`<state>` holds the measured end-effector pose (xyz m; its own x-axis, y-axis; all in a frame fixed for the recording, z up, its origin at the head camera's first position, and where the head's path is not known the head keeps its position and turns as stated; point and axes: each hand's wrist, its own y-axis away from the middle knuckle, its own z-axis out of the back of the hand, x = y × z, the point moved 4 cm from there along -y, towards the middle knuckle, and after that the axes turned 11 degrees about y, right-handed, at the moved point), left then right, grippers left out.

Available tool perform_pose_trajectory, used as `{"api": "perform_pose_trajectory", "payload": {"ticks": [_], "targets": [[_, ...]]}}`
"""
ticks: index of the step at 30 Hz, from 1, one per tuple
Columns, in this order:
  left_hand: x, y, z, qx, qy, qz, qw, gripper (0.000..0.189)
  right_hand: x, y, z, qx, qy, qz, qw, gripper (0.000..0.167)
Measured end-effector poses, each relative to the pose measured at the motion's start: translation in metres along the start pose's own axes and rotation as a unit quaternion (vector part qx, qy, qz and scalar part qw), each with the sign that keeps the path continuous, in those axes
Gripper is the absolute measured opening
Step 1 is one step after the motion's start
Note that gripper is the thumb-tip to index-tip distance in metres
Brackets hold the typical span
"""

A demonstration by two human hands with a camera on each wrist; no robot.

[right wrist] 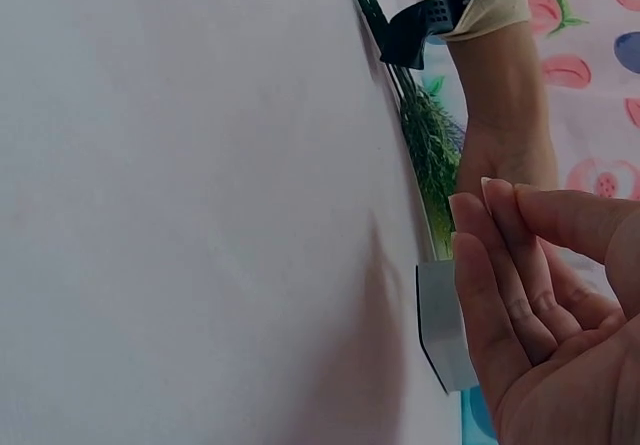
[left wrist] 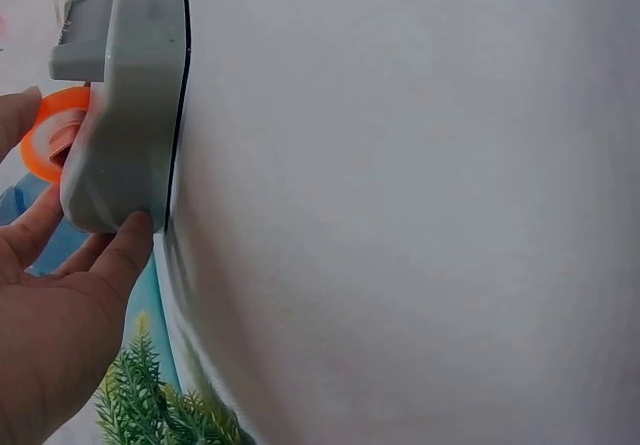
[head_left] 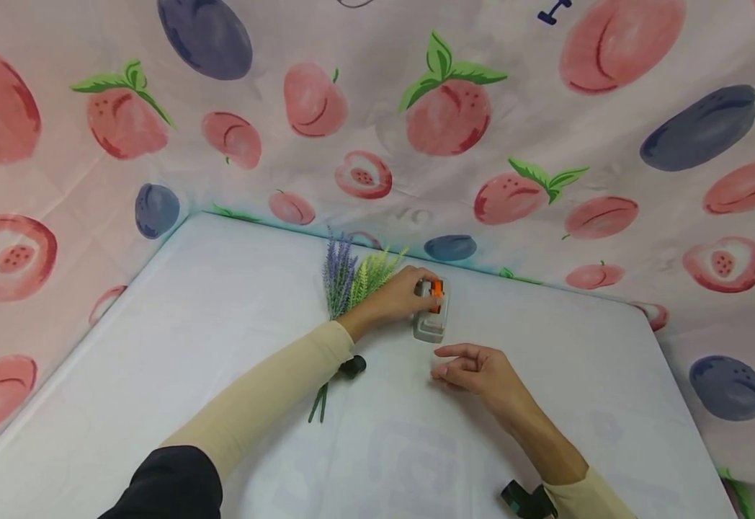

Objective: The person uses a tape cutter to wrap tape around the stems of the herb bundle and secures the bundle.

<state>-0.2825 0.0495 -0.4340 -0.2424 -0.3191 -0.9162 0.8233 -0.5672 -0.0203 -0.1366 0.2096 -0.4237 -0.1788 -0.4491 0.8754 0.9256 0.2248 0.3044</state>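
Note:
A grey tape dispenser (head_left: 429, 329) with an orange-cored roll of tape (head_left: 437, 294) stands toward the back of the white table. My left hand (head_left: 398, 294) grips its far end; in the left wrist view, fingertips press the grey body (left wrist: 130, 115) while the thumb lies at the orange roll (left wrist: 42, 130). Just in front of the dispenser, my right hand (head_left: 481, 375) hovers with loosely bent fingers and nothing visible between them. In the right wrist view, the thumb of that hand (right wrist: 560, 335) comes close to the fingertips, and part of the dispenser (right wrist: 440, 315) shows behind.
Artificial purple lavender (head_left: 338, 270) and yellow-green sprigs (head_left: 371, 274) lie left of the dispenser, partly under the left forearm, their stems (head_left: 319, 405) pointing toward me. Behind the white table (head_left: 546, 339) hangs a fruit-print cloth (head_left: 377, 108).

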Motion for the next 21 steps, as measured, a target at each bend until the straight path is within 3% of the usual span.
{"api": "perform_pose_trajectory", "payload": {"ticks": [21], "targets": [[-0.002,-0.002,0.000,-0.002,-0.001,-0.001,1.0000,0.048,0.002,0.013,-0.006,0.006,-0.002,-0.009,0.9999,0.047]]}}
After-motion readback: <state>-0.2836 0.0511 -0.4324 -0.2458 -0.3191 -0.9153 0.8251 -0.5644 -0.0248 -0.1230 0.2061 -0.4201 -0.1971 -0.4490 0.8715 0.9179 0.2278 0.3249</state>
